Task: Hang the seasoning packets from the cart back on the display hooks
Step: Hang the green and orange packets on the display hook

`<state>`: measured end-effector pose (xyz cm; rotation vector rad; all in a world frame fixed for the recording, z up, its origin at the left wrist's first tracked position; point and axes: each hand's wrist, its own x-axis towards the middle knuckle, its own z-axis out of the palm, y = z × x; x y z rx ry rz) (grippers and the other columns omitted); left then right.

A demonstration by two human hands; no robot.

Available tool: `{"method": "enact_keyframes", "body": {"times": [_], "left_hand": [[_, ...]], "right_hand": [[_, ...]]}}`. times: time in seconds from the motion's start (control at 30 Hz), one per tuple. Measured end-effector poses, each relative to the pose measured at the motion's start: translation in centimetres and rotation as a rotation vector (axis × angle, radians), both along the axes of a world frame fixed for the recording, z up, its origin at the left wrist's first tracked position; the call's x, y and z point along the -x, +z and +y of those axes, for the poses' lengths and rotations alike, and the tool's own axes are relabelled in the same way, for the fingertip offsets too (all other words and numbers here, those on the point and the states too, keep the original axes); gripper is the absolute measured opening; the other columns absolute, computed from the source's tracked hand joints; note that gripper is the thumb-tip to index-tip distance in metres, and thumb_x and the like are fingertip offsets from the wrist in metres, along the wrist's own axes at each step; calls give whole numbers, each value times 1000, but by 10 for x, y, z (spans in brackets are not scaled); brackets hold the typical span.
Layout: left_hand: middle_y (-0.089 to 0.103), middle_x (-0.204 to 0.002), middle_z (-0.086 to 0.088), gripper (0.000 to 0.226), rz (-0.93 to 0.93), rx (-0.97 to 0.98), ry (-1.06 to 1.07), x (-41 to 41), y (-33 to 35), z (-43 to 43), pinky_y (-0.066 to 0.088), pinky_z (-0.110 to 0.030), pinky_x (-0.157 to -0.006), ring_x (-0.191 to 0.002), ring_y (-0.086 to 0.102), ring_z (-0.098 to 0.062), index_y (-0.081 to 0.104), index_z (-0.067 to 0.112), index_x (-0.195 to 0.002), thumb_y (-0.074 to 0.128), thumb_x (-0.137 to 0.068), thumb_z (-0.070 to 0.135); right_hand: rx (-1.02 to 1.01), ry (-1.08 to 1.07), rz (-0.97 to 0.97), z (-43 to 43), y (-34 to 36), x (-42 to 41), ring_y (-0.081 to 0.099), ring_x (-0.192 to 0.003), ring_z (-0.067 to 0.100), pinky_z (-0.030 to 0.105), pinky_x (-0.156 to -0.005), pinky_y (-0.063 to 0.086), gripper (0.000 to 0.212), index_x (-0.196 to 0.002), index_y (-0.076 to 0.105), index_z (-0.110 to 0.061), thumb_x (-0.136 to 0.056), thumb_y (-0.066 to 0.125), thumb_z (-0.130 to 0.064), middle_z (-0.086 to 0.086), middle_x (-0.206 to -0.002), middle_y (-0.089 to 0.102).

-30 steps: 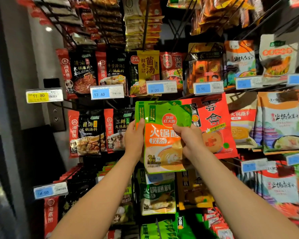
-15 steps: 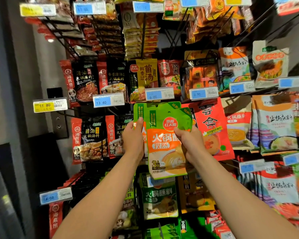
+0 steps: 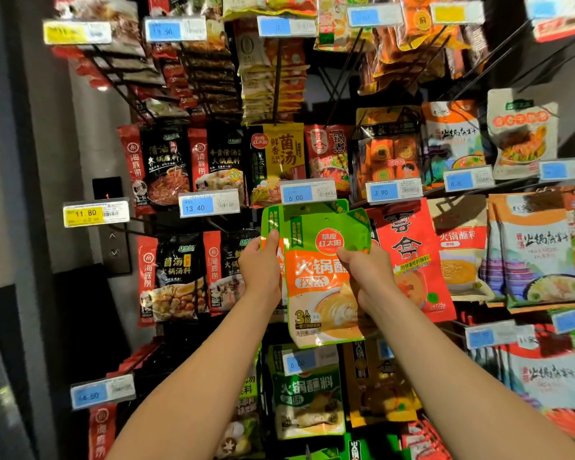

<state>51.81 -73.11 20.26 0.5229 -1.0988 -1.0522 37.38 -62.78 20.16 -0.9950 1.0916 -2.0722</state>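
Head view: left hand [image 3: 261, 265] & right hand [image 3: 367, 273] both grip green-orange packet [image 3: 319, 283], fingers curled.

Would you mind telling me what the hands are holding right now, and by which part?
Both hold green-and-orange seasoning packets: the right hand pinches the front one's right edge, the left hand the left edge.

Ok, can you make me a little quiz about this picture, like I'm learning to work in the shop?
1. True or false: the left hand holds nothing.
2. What price is on the blue tag just above the green packet?
3. The right hand grips the front packet's: A) bottom edge B) right side C) hang hole

Key:
1. False, it holds a green packet by its left edge.
2. 6.00
3. B
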Motion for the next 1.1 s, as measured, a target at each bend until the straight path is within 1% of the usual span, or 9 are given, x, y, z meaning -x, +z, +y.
{"method": "enact_keyframes", "body": {"times": [0.1,0.33,0.43,0.57,0.7,0.8,0.87,0.97,1.1], "left_hand": [[72,-103,-12,72,0,-13,-4,3,-8,-15,56,-50,-88,-93,68,-29,66,2,-104,76,-67,62],[66,-133,-17,105,-45,-18,58,8,-20,-64,49,-62,-105,-124,63,-39,59,10,-133,74,-60,83],[64,-138,-13,84,-53,-44,106,7,-11,-56,49,-57,-108,-126,61,-33,56,10,-142,72,-80,65],[70,-110,-6,57,-104,-70,102,9,-4,-52,57,-55,-96,-106,70,-31,64,13,-119,68,-86,59],[71,-109,-15,45,-113,-131,71,10,-4,-57,59,-47,-82,-97,72,-34,57,11,-138,62,-102,38],[67,-85,-6,26,-69,-52,73,7,-9,-52,51,-42,-73,-80,65,-29,64,21,-120,57,-102,38],[67,-101,-2,14,-75,30,217,2,-15,-45,54,-46,-84,-96,65,-29,60,38,-105,54,-98,48],[64,-121,1,20,-175,163,277,-6,-24,-20,56,-44,-93,-110,65,-20,60,37,-113,58,-99,51],[76,-95,-14,38,-282,156,12,-13,-21,5,59,-38,-74,-82,75,-23,67,10,-107,58,-103,46]], "right_hand": [[-11,4,-17,-5,-2,3,75,-77,27,37,-61,62,19,-110,66,-4,-93,70,2,17,-99,76],[56,-291,282,-22,-11,3,72,-91,24,52,-86,59,12,-91,69,-28,-94,73,-17,-2,-95,75],[75,-253,304,-32,-11,6,74,-89,28,56,-84,60,2,-94,74,-22,-93,75,-20,2,-91,77],[93,-24,79,-41,-14,0,75,-88,34,60,-84,60,6,-93,75,-16,-95,72,-11,9,-90,79],[82,24,8,-50,-15,-3,74,-98,39,60,-86,60,8,-99,76,-16,-96,71,-12,12,-96,79],[74,22,-13,-51,-15,-2,74,-99,37,61,-89,59,8,-101,77,-16,-95,72,-13,10,-98,79],[87,34,-30,-49,-15,-2,74,-99,36,58,-88,60,8,-101,76,-15,-94,74,-13,11,-99,79],[111,61,-19,-42,-14,-7,76,-90,30,44,-77,63,7,-99,76,-13,-93,75,-10,12,-98,79],[81,118,-28,-33,-11,-16,76,-93,32,49,-81,63,11,-104,76,-11,-93,75,-13,13,-100,79]]}}
